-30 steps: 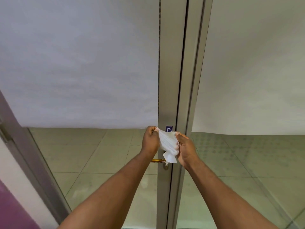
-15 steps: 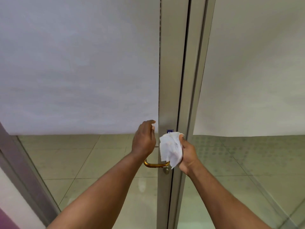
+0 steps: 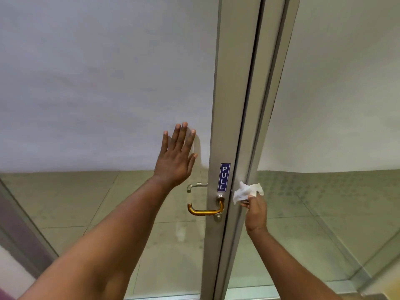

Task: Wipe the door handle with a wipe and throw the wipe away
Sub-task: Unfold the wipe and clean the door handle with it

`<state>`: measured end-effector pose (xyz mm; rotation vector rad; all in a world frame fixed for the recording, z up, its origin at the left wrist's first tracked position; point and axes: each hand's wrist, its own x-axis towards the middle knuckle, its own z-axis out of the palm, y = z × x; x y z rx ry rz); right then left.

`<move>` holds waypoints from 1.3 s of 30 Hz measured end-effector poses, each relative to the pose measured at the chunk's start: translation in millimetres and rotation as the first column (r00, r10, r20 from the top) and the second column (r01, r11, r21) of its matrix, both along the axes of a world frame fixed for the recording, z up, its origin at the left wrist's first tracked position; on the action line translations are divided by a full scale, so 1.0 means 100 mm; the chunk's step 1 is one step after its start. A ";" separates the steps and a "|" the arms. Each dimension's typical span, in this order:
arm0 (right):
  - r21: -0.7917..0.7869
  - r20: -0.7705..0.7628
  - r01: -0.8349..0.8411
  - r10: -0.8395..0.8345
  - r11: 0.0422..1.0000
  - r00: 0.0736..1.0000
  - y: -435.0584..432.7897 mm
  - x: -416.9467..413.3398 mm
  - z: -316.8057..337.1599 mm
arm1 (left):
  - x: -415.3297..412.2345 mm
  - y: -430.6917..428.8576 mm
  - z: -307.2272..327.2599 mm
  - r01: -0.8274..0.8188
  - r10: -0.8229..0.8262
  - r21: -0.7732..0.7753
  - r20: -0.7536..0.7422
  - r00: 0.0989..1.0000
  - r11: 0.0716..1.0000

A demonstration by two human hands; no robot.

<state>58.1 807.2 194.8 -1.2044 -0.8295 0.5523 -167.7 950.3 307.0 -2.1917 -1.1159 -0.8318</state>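
Observation:
A brass lever door handle juts left from the metal stile of a glass door, below a blue PULL sticker. My left hand lies flat and open against the frosted glass, up and left of the handle. My right hand is to the right of the stile, fingers pinched on a crumpled white wipe that stands above them. The wipe is level with the sticker's lower end and does not touch the handle.
The metal door frame runs top to bottom mid-view. A second, silver handle shows through the glass on the far side. Beyond the glass is a tiled floor. Another frame post slants at the lower left.
My left hand let go of the wipe, lifted and spread flat on the glass. My right hand carried the wipe right of the stile, uncovering the handle and sticker.

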 end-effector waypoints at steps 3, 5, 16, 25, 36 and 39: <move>-0.109 0.230 -0.013 0.038 0.994 0.973 0.01 0.01 -0.27 | 0.01 0.10 -0.02 0.022 -0.022 -0.002 0.016 1.000 1.000; -0.169 0.351 -0.016 0.076 0.985 0.933 0.04 0.00 -0.42 | 0.04 0.13 -0.06 0.035 -0.034 -0.007 0.047 0.998 0.999; -0.274 0.845 0.084 0.198 0.958 0.497 0.30 -0.16 -0.57 | 0.07 0.27 -0.14 0.071 -0.073 0.032 0.093 0.993 0.997; -0.303 0.876 0.154 0.211 0.941 0.434 0.32 -0.24 -0.49 | 0.10 0.32 -0.16 0.034 -0.042 0.081 0.098 0.994 0.996; -0.274 0.536 0.206 -0.029 0.939 0.843 0.40 -0.40 -0.62 | 0.10 0.33 -0.16 0.026 -0.033 0.081 0.087 0.996 0.996; -0.346 0.283 0.184 -0.085 0.920 0.955 0.44 -0.42 -0.60 | 0.10 0.32 -0.16 0.027 -0.035 0.087 0.090 0.995 0.996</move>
